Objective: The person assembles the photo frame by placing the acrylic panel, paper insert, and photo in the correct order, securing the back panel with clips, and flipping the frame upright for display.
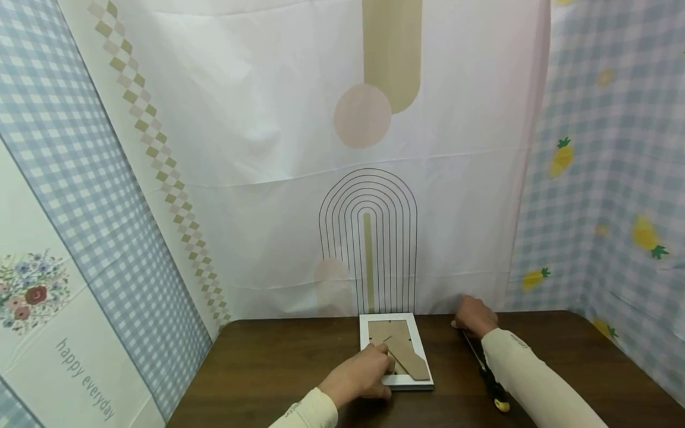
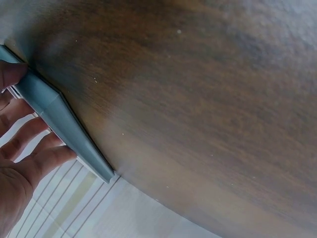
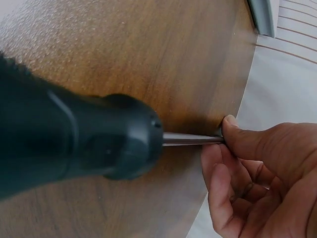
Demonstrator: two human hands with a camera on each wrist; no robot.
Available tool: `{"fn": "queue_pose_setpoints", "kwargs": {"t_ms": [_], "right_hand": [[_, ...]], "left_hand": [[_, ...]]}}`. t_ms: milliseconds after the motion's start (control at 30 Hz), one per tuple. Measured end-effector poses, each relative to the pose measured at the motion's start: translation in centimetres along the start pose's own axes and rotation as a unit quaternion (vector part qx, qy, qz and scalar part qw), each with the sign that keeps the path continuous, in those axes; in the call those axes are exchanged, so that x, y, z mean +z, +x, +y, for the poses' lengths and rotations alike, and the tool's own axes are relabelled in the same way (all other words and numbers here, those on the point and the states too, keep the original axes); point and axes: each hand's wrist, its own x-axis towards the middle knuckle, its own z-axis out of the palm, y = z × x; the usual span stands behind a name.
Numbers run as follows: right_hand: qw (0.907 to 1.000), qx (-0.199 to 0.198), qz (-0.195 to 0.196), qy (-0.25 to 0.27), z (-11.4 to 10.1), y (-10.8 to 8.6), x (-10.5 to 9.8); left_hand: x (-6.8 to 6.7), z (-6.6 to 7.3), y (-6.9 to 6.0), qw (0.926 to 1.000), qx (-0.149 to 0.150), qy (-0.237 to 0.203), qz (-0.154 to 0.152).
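Observation:
A white picture frame (image 1: 421, 351) lies back side up on the table, its brown backing board (image 1: 396, 328) and slanted stand leg (image 1: 413, 364) showing. My left hand (image 1: 364, 370) grips the near left part of it. In the left wrist view the thumb (image 2: 12, 74) presses the frame's grey outer side (image 2: 69, 121), while the fingers reach over the back. To the right, my right hand (image 1: 475, 316) pinches the far end of a screwdriver (image 1: 492, 385) by its metal shaft (image 3: 190, 140). The screwdriver's black handle, yellow at its end, points toward me. Its tip is hidden by the fingers.
The dark brown wooden table (image 1: 267, 356) ends at a hanging white cloth (image 1: 257, 238) with printed arches. Blue checked cloth (image 1: 134, 196) hangs on the left, and pineapple-printed cloth (image 1: 605, 178) on the right.

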Motion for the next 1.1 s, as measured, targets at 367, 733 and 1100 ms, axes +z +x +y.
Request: {"fn": "queue_pose_setpoints", "kwargs": {"t_ms": [367, 733, 1100], "right_hand": [[0.9996, -0.025, -0.001, -0.011, 0.1, 0.1, 0.0], [0.999, -0.036, -0.004, -0.028, 0.0, 0.0, -0.3], [0.997, -0.065, 0.012, -0.04, 0.0, -0.6, 0.5]], "left_hand": [[-6.0, 2.8, -1.5, 0.9991, -0.032, 0.003, -0.028], [-11.0, 5.2, -2.4, 0.9949, -0.085, -0.013, -0.052], [-10.5, 5.3, -3.0, 0.9936, -0.092, -0.008, -0.065]]}}
